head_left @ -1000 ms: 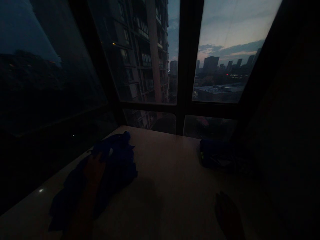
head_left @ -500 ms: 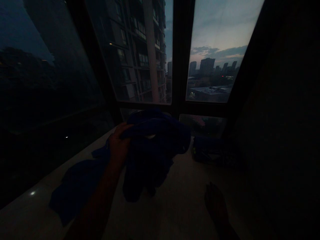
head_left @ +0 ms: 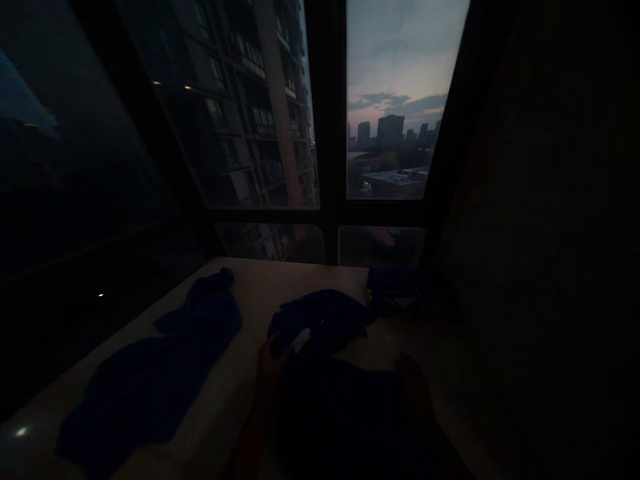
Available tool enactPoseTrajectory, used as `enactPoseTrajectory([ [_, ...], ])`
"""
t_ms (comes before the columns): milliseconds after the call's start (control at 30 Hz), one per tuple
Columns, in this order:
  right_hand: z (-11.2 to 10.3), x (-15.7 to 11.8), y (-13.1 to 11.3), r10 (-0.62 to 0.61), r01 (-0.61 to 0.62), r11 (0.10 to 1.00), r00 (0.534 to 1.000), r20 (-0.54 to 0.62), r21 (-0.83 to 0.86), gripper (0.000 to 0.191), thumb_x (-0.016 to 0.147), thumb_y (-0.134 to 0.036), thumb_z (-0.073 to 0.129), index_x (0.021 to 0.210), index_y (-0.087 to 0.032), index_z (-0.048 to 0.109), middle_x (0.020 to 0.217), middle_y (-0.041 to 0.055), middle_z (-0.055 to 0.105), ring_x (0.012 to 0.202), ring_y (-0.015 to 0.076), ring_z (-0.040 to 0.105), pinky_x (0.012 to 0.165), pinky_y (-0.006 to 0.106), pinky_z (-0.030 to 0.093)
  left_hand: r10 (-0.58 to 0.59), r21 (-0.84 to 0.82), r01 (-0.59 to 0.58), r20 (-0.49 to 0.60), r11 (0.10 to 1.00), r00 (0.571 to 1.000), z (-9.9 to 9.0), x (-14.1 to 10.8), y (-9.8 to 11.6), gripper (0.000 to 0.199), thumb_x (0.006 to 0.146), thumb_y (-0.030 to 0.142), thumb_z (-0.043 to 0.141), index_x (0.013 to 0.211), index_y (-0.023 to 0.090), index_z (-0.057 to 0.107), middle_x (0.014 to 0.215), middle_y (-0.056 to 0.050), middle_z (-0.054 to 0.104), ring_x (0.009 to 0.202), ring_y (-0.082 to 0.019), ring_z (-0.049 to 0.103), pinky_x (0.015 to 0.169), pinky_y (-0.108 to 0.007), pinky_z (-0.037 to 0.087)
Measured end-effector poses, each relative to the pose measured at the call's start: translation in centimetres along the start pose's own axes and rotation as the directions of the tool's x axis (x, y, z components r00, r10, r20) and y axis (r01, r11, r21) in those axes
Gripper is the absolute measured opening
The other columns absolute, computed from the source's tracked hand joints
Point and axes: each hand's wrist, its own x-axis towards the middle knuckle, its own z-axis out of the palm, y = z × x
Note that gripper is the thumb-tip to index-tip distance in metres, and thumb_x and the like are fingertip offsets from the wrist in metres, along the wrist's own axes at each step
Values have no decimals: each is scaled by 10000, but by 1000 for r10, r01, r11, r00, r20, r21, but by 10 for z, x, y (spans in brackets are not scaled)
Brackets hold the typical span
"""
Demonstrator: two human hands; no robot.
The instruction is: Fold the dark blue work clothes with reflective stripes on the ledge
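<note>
The scene is very dim. My left hand (head_left: 270, 363) grips the left edge of a dark blue garment (head_left: 330, 327), with a small pale patch showing by the fingers. This garment is crumpled on the pale surface (head_left: 260, 280), and its near part runs down toward me in deep shadow. My right hand (head_left: 415, 383) lies beside the garment's right edge, its fingers appearing stretched out; whether it touches the cloth is too dark to tell. Off to the left, a second blue garment (head_left: 155, 373) is spread out.
A folded dark blue bundle (head_left: 410, 293) with pale markings sits at the back right, against a dark wall (head_left: 540, 233). Windows with dark frames (head_left: 327, 133) border the surface at the back and left.
My left hand has brought the blue garment down and toward me from near the window, baring the second garment at left. My right hand is now beside the cloth. The view has shifted right.
</note>
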Motion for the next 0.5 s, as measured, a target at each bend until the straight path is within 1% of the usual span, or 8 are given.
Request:
enactPoseTrajectory([
  [67, -3, -2, -4, -2, 3, 999, 1000, 21, -46, 549, 844, -84, 319, 1259, -189, 663, 1369, 88, 623, 1308, 249, 530, 1079, 447, 431, 77, 30, -78, 27, 997, 997, -4, -9, -14, 661, 648, 498, 680, 1205, 148, 613, 1328, -178, 604, 1278, -338, 545, 1113, -500, 414],
  [133, -8, -3, -9, 14, -12, 999, 999, 42, -46, 552, 851, -71, 314, 1279, -166, 649, 1395, 103, 599, 1328, 246, 513, 1102, 448, 411, 158, 34, -160, 48, 987, 986, -13, -12, -11, 595, 727, 510, 597, 1215, 171, 617, 1326, -152, 606, 1263, -313, 556, 1111, -497, 419],
  [267, -17, 1, -15, 75, -81, 994, 994, 77, 72, 518, 868, -139, 345, 1289, -164, 646, 1431, 107, 566, 1360, 267, 482, 1125, 474, 389, 281, 48, -285, 83, 957, 956, -28, -7, 24, 464, 753, 398, 544, 1158, 204, 663, 1273, -119, 659, 1220, -300, 590, 1102, -490, 430],
  [333, -22, 6, -15, 125, -141, 975, 987, 98, 174, 489, 866, -203, 374, 1249, -169, 675, 1418, 107, 578, 1354, 279, 489, 1121, 488, 393, 256, 7, -260, 148, 966, 955, -25, -5, 44, 470, 741, 394, 562, 1157, 203, 671, 1242, -117, 683, 1208, -307, 602, 1087, -488, 446],
  [367, -25, 10, -14, 156, -180, 955, 981, 118, 234, 475, 864, -238, 383, 1214, -171, 698, 1400, 108, 594, 1344, 283, 499, 1119, 494, 396, 227, -43, -223, 221, 974, 948, -20, -7, 52, 485, 744, 408, 571, 1174, 203, 666, 1224, -117, 693, 1195, -307, 612, 1066, -481, 467],
  [400, -30, 14, -14, 187, -224, 928, 971, 148, 299, 466, 864, -278, 390, 1181, -177, 717, 1381, 106, 610, 1339, 287, 503, 1119, 498, 395, 200, -102, -177, 318, 979, 927, -13, -11, 58, 501, 754, 425, 576, 1197, 205, 656, 1212, -117, 700, 1182, -303, 622, 1042, -470, 489],
  [433, -35, 18, -14, 215, -271, 891, 958, 188, 364, 465, 863, -325, 398, 1155, -183, 730, 1363, 104, 624, 1342, 291, 499, 1123, 500, 390, 185, -153, -131, 425, 980, 886, -4, -17, 61, 511, 765, 439, 577, 1217, 211, 646, 1200, -113, 708, 1167, -295, 633, 1020, -458, 507],
  [500, -51, 25, -16, 260, -377, 790, 920, 292, 483, 493, 851, -419, 416, 1136, -177, 738, 1333, 110, 645, 1337, 299, 503, 1120, 486, 396, 202, -190, -108, 588, 976, 783, 14, -32, 62, 504, 780, 454, 579, 1225, 225, 644, 1188, -102, 716, 1159, -276, 641, 1024, -451, 508],
])
